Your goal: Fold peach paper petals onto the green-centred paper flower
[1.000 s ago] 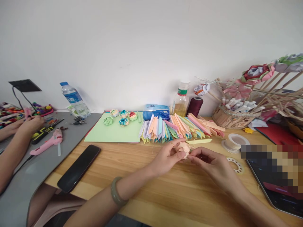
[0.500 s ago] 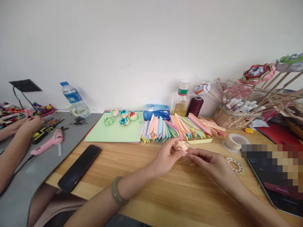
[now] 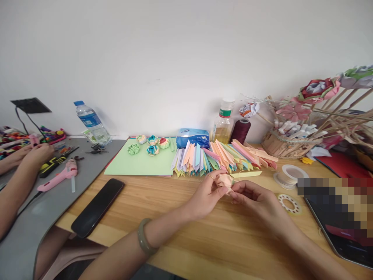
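Observation:
A small peach folded-paper flower (image 3: pixel 224 181) is held above the wooden table, in front of the folded papers. My left hand (image 3: pixel 210 194) is closed around its left side, thumb in front. Thumb and fingers of my right hand (image 3: pixel 251 194) pinch the flower's lower right edge; what exactly lies between those fingertips is hidden. Just behind are fanned folded paper strips (image 3: pixel 192 160) in many colours and a pale yellow strip (image 3: pixel 247 174). Several finished paper flowers (image 3: pixel 152 151) sit on a stack of green paper (image 3: pixel 125 165) to the left.
On the right are a thread spool (image 3: pixel 290 177), a white ring (image 3: pixel 289 203), a tablet (image 3: pixel 335 221) and a basket of pens (image 3: pixel 287 144). A phone (image 3: pixel 97 208) lies left. Further left, a co-worker's hands (image 3: pixel 40 153) are near a pink glue gun (image 3: pixel 62 177). A water bottle (image 3: pixel 91 122) leans on the wall.
My right hand has shifted slightly, its fingers now closer in against the peach flower. My left hand stays nearly in place, still holding it.

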`<state>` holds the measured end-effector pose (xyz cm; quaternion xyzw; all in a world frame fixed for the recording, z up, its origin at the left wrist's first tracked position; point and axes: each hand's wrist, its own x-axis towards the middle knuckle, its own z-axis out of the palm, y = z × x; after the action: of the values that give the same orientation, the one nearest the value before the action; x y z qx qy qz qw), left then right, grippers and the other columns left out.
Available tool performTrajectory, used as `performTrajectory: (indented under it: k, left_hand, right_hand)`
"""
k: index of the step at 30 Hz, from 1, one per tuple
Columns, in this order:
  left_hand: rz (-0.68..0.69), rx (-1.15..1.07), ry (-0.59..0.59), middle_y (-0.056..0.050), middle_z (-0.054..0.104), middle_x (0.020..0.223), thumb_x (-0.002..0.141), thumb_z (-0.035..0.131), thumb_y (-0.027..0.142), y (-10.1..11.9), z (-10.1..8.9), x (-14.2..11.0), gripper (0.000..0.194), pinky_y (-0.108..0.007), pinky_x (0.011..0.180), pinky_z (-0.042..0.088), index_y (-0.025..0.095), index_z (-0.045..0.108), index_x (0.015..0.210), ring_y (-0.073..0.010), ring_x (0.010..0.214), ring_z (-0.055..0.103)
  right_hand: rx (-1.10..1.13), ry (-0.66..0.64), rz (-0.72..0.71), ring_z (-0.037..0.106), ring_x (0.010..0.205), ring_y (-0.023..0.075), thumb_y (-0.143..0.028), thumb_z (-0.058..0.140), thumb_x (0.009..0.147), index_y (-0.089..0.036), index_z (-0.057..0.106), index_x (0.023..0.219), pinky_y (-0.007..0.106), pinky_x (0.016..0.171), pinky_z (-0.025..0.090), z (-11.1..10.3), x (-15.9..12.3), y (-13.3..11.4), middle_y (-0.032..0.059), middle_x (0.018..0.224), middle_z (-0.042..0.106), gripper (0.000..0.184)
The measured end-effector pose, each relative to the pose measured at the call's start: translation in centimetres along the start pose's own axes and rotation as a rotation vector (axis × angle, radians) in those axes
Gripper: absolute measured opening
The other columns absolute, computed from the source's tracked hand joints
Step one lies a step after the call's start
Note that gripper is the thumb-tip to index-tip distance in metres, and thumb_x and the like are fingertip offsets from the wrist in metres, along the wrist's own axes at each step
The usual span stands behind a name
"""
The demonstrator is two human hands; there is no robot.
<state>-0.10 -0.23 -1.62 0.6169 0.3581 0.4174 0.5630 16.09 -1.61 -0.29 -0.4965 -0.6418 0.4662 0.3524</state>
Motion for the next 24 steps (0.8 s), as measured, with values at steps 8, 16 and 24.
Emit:
performTrajectory:
  k: [8, 16, 24]
  left_hand:
    - [-0.002, -0.062, -0.012, -0.01, 0.046, 0.12, 0.079, 0.049, 0.026, -0.2, -0.05, 0.05, 0.041, -0.036, 0.095, 0.036, 0.019, 0.039, 0.118, -0.0192, 0.109, 0.046]
    - [-0.051, -0.163, -0.048, -0.009, 0.048, 0.115, 0.077, 0.052, 0.027, 0.47, 0.0, 0.07, 0.042, -0.034, 0.094, 0.037, 0.019, 0.037, 0.116, -0.0175, 0.105, 0.049]
    - [-0.022, -0.153, -0.067, -0.009, 0.049, 0.11, 0.077, 0.051, 0.024, 0.17, -0.01, 0.15, 0.04, -0.034, 0.092, 0.037, 0.018, 0.037, 0.115, -0.0168, 0.101, 0.049]
  right_hand:
    - [0.05, -0.015, 0.055, 0.056, 0.072, 0.0175, -0.049, 0.059, 0.068, -0.018, 0.062, 0.076, 0.025, 0.066, 0.044, -0.27, -0.1, -0.49, 0.003, 0.077, 0.063, 0.032]
    - [0.076, -0.052, 0.104, 0.058, 0.075, 0.0191, -0.048, 0.063, 0.065, -0.017, 0.065, 0.077, 0.027, 0.069, 0.045, -0.34, 0.2, -0.36, 0.0042, 0.079, 0.066, 0.033]
    - [0.045, -0.089, 0.066, 0.057, 0.07, 0.0171, -0.045, 0.059, 0.071, -0.017, 0.068, 0.078, 0.026, 0.066, 0.045, -0.53, 0.0, -0.59, 0.0026, 0.075, 0.065, 0.03]
